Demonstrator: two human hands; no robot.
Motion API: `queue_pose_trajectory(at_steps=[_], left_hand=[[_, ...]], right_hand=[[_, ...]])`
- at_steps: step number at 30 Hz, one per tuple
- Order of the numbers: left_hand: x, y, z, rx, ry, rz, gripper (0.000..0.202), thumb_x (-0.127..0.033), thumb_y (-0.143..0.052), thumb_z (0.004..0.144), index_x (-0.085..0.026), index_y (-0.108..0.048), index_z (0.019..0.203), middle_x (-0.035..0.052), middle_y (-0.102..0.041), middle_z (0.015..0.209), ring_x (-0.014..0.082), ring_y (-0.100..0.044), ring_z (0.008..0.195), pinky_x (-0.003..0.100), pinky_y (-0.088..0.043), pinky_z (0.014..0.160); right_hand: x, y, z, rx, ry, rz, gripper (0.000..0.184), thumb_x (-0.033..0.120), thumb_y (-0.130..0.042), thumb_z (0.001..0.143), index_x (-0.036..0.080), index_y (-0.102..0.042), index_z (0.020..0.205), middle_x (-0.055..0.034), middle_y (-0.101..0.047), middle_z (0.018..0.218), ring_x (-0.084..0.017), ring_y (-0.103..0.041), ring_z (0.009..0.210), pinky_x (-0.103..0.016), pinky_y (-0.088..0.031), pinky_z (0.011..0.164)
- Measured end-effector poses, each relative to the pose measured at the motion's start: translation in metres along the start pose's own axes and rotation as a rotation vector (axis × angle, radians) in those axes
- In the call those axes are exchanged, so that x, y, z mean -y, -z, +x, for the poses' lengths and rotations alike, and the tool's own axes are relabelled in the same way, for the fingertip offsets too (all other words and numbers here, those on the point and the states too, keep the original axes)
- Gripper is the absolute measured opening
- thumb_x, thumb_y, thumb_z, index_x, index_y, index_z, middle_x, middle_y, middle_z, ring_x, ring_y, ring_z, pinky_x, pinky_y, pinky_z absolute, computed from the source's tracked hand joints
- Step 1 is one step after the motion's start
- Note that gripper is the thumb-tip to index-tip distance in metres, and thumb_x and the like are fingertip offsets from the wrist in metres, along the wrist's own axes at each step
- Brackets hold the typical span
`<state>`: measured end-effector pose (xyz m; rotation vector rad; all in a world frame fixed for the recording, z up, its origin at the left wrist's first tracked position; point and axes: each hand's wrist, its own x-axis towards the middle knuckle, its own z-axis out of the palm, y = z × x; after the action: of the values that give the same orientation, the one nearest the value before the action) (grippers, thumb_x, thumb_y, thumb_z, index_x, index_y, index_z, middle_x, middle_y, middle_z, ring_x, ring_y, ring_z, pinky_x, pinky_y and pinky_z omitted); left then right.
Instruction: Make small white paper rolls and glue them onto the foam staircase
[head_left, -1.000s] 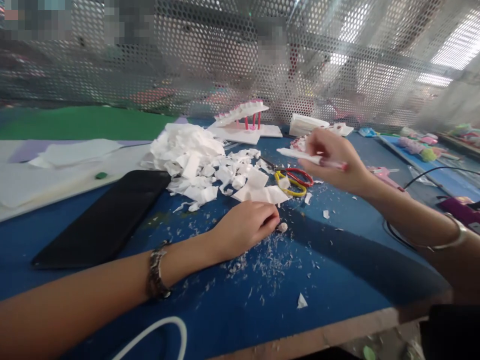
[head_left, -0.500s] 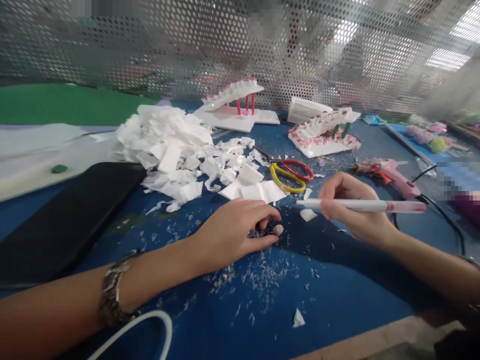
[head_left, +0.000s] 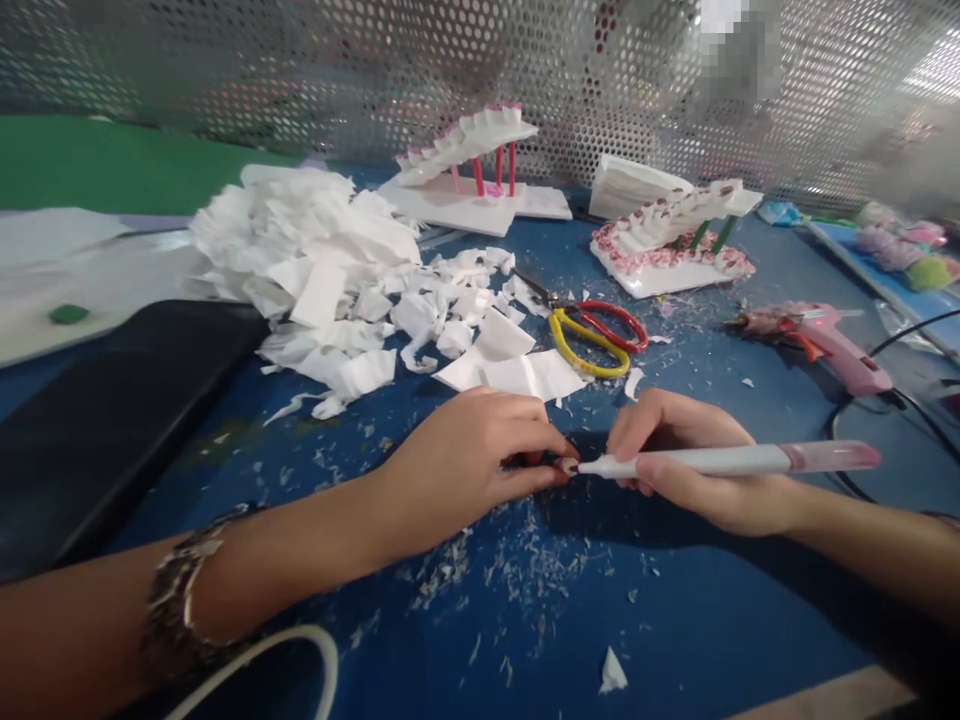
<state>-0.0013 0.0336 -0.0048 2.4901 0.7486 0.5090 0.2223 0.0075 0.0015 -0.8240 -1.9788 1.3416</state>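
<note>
My left hand (head_left: 487, 460) rests on the blue table, its thumb and fingers pinched round a small pale piece (head_left: 568, 466), which shows only in part at the fingertips. My right hand (head_left: 697, 460) grips a white marker pen (head_left: 720, 459) with a pinkish rear end. The pen lies nearly level, and its dark tip meets the small piece or sits right against it. Just behind the hands lie scissors (head_left: 592, 340) with one red and one yellow handle, beside a folded scrap of white paper (head_left: 517, 370).
A heap of torn white paper (head_left: 292, 240) is at the back left, near a black phone-like slab (head_left: 142, 400). Two small stair models (head_left: 472, 150) stand behind. A pink glue gun (head_left: 840, 345) with a black cord lies right. White shreds (head_left: 525, 560) litter the front.
My right hand has come down and in with the marker, bringing its tip to the small piece. My left hand has closed its pinch round that piece. The view has shifted slightly.
</note>
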Motion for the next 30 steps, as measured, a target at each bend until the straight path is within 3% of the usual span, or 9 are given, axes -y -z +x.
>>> queue_pose_trajectory(at_steps=[16,30], left_hand=[[-0.0018,-0.0007,0.0005,0.003,0.013,0.011,0.015,-0.031,-0.054,0.082,-0.022,-0.066,0.083,-0.0014,-0.063,0.071,0.011,-0.055,0.064,0.022,-0.034,0.058],[-0.0013,-0.0007,0.0005,-0.009,-0.01,0.006,0.011,-0.028,-0.056,0.082,-0.022,-0.065,0.083,-0.0021,-0.062,0.072,0.0103,-0.055,0.064,0.022,-0.034,0.058]], right_hand=[[0.0053,-0.0027,-0.0019,-0.047,-0.045,-0.179,0.004,0.02,-0.048,0.08,0.019,-0.048,0.076,-0.0019,-0.055,0.066,-0.011,-0.053,0.058,-0.025,-0.041,0.051],[0.0027,-0.0029,-0.0016,-0.024,0.054,-0.24,0.004,0.017,-0.048,0.078,0.021,-0.049,0.078,0.0006,-0.055,0.062,-0.012,-0.054,0.059,-0.026,-0.043,0.054]])
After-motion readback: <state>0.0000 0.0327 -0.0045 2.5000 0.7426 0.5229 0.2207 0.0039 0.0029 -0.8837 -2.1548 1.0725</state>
